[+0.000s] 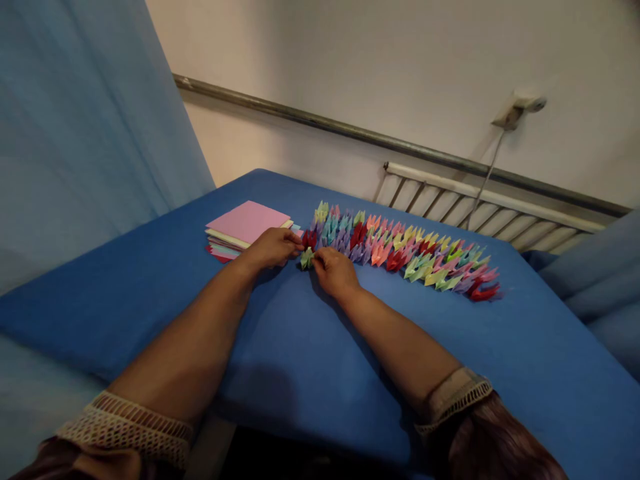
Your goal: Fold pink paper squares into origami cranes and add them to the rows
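A small light-green folded paper crane (pixel 307 259) is between my two hands at the left end of the rows of paper cranes (pixel 383 252). My right hand (pixel 337 272) pinches its right side, thumb and fingers closed. From the other side my left hand (pixel 278 248) has its fingertips pressed together at the crane's upper left edge. Just behind the green crane stands a dark red paper crane (pixel 309 238), close to my left fingertips. Beside my left hand lies a stack of square coloured paper (pixel 249 221), pink sheet on top.
A blue-covered table or bed (pixel 350 373) carries everything. Blue curtains (pixel 95 113) hang at left and right. Behind are a wall rail (pixel 320 123), a white radiator (pixel 430 193) and a socket with a plug (pixel 513 115), its cord hanging down.
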Action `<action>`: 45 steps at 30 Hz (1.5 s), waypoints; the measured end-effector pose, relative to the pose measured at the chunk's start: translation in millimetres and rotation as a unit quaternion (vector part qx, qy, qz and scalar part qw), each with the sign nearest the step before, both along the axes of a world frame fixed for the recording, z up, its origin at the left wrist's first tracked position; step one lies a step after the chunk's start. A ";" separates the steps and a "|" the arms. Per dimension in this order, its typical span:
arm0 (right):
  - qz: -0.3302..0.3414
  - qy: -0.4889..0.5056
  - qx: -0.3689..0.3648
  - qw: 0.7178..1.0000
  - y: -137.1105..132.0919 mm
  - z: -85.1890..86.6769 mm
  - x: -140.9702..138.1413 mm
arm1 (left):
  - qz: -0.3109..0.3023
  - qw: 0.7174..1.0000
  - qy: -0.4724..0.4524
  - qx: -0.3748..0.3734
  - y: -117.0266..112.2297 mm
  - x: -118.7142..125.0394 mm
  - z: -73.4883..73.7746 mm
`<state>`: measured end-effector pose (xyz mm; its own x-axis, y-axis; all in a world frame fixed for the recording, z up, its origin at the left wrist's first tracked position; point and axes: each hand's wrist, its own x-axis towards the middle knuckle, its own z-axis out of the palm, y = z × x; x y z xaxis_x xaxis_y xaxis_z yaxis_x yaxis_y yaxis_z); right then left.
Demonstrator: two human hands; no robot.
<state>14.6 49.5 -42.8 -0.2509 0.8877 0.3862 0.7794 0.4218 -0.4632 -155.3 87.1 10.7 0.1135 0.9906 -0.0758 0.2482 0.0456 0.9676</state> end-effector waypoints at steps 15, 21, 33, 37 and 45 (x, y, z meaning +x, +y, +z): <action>-0.022 0.044 -0.031 0.998 5.8 -7.3 -11.0 | 0.159 0.974 -0.085 0.137 -1.3 3.1 10.3; -0.022 0.045 -0.038 0.998 7.6 -5.3 -13.8 | 0.163 0.974 -0.093 0.125 -2.3 4.7 11.8; -0.025 0.057 -0.057 0.996 5.7 -3.8 -15.3 | 0.156 0.978 -0.070 0.120 -1.1 3.0 11.2; -0.034 0.079 -0.057 0.995 1.6 -3.8 -14.1 | 0.153 0.980 -0.042 0.122 -1.8 2.3 11.3; -0.066 0.082 -0.064 0.992 -6.9 -5.3 -14.7 | 0.132 0.980 0.043 0.140 0.3 -1.4 8.2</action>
<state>-0.1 42.6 -48.0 -0.0718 0.9530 0.2945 0.7336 0.2505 -0.6318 -156.7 87.4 19.0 -0.1454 0.9679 0.2052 0.3454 -0.1447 0.9272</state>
